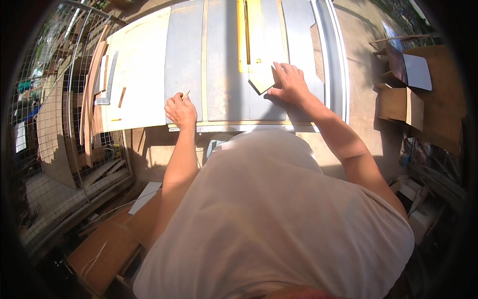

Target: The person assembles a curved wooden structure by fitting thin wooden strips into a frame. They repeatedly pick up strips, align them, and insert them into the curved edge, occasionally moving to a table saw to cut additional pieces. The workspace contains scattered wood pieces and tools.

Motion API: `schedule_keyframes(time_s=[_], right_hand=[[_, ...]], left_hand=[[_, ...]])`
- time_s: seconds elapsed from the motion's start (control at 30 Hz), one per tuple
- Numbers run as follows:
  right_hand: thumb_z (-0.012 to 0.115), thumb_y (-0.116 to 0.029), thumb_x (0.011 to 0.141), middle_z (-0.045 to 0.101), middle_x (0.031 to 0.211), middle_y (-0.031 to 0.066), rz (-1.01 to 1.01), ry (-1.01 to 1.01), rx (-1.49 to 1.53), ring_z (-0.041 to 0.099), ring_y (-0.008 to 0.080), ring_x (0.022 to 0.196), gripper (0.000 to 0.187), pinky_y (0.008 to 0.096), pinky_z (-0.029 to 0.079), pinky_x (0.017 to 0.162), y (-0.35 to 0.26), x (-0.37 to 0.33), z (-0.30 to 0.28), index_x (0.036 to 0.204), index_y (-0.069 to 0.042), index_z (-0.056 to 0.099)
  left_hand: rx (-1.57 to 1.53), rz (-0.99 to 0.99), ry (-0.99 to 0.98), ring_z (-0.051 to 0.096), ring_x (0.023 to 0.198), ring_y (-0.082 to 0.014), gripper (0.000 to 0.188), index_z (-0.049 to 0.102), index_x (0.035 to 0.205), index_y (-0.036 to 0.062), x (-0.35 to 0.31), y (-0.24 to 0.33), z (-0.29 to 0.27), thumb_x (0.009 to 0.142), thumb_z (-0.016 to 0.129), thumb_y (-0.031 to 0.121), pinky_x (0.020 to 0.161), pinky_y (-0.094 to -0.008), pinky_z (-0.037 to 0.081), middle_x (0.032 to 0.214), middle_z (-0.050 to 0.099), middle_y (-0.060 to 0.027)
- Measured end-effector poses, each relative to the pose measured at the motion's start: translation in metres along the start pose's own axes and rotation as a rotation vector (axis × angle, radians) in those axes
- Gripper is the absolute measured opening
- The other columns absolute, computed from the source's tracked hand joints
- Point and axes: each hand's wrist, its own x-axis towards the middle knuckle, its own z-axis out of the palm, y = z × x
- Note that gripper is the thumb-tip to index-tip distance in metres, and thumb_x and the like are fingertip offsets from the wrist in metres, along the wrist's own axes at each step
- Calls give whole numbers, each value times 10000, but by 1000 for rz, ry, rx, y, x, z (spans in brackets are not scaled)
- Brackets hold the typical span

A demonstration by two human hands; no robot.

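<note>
My left hand rests near the front edge of a grey metal saw table, fingers closed around a thin yellowish pencil. My right hand lies flat with fingers spread, pressing on a small pointed piece of thin wood. That piece sits just below a yellow insert strip in the middle of the table.
A pale plywood sheet lies on the table's left side with a metal square and small wood strips on it. A wire mesh fence stands at left. Cardboard boxes and boards stand at right, scrap boards below left.
</note>
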Motion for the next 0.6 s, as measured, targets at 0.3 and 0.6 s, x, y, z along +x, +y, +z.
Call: schedule_keyframes(time_s=[0.3, 0.6], right_hand=[[813, -309, 795, 580, 1173, 129, 94, 193, 5, 544, 340, 1033, 734, 482, 432, 875, -12, -4, 37, 1411, -35, 522], [692, -340, 910, 571, 1171, 138, 388, 71, 75, 533, 346, 1068, 598, 525, 391, 956, -24, 10, 36, 1443, -129, 522]], left_hand=[[-11, -1, -7, 481, 1172, -310, 263, 674, 1161, 176, 3, -4, 2, 917, 677, 272, 1065, -476, 354, 1183, 559, -75], [-38, 38, 40, 493, 1151, -317, 267, 678, 1151, 175, 1, -6, 4, 908, 675, 283, 1046, -486, 366, 1163, 565, -76]])
